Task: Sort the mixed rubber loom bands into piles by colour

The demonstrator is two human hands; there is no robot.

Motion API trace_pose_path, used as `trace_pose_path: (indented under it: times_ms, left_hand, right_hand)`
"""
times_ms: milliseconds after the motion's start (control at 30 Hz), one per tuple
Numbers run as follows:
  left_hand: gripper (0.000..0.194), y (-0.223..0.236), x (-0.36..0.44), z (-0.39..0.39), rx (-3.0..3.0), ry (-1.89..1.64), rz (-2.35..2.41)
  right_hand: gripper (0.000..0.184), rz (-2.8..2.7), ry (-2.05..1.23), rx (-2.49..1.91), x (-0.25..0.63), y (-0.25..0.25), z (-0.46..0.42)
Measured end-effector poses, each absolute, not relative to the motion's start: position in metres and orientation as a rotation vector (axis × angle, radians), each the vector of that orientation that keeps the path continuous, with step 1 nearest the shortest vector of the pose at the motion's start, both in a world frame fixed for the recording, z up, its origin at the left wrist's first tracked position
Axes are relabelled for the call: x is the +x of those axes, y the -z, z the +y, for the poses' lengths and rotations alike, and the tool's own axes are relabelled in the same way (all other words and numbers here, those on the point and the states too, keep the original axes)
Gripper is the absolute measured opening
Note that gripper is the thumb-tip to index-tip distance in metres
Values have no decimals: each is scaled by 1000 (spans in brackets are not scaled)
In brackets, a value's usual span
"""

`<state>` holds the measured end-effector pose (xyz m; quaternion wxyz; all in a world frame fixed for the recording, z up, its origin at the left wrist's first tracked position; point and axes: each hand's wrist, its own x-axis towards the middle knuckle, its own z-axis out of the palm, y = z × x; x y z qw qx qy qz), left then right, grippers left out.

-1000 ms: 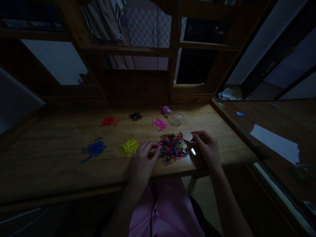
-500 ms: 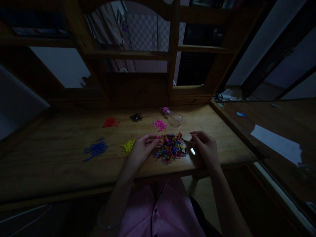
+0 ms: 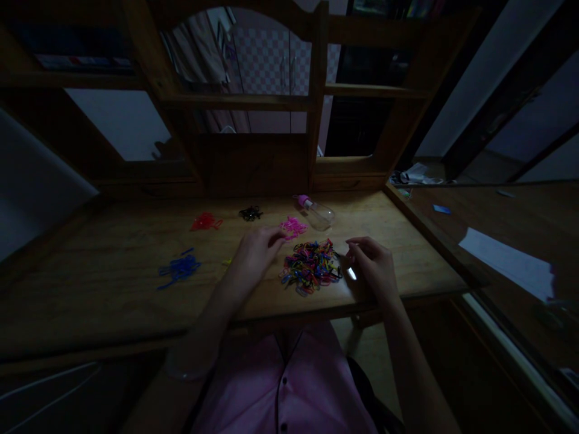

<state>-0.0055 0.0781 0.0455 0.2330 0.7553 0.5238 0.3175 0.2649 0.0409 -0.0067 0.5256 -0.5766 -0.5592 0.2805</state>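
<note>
A mixed heap of small, many-coloured rubber bands (image 3: pixel 312 266) lies on the wooden desk in front of me. My left hand (image 3: pixel 257 256) reaches over the desk to the left of the heap, fingertips pinched on a pink rubber band (image 3: pixel 289 237) at the edge of the pink pile (image 3: pixel 295 225). Beneath that hand, most of the yellow pile (image 3: pixel 227 262) is hidden. To the right of the heap, my right hand (image 3: pixel 373 262) is closed with thumb and fingertips together; whatever they hold is too small to make out.
Sorted piles of blue bands (image 3: pixel 181 267), red bands (image 3: pixel 206 221) and black bands (image 3: pixel 250 213) lie to the left and back. A clear bulb-shaped bottle with a pink cap (image 3: pixel 320 216) lies behind the heap. Shelving (image 3: pixel 253 163) rises at the desk's back.
My left hand has moved from the mixed heap forward to the pink pile, carrying the pink rubber band. My right hand has barely shifted.
</note>
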Motion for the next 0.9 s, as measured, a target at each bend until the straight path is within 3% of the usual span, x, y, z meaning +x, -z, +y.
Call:
trace_pose_path:
  times_ms: [133, 367, 533, 900]
  left_hand:
    - [18, -56, 0, 111, 2411, -717, 1473]
    - [26, -52, 12, 118, 2504, -770, 1400]
    - [18, -42, 18, 106, 2384, -677, 1125]
    - [8, -18, 32, 119, 2302, -708, 1114]
  right_hand:
    - [25, -1341, -678, -1381, 265, 7, 40]
    - [27, -1348, -681, -1375, 265, 8, 40]
    - [25, -1369, -661, -1393, 266, 8, 40]
    - [25, -1360, -682, -1391, 265, 6, 39]
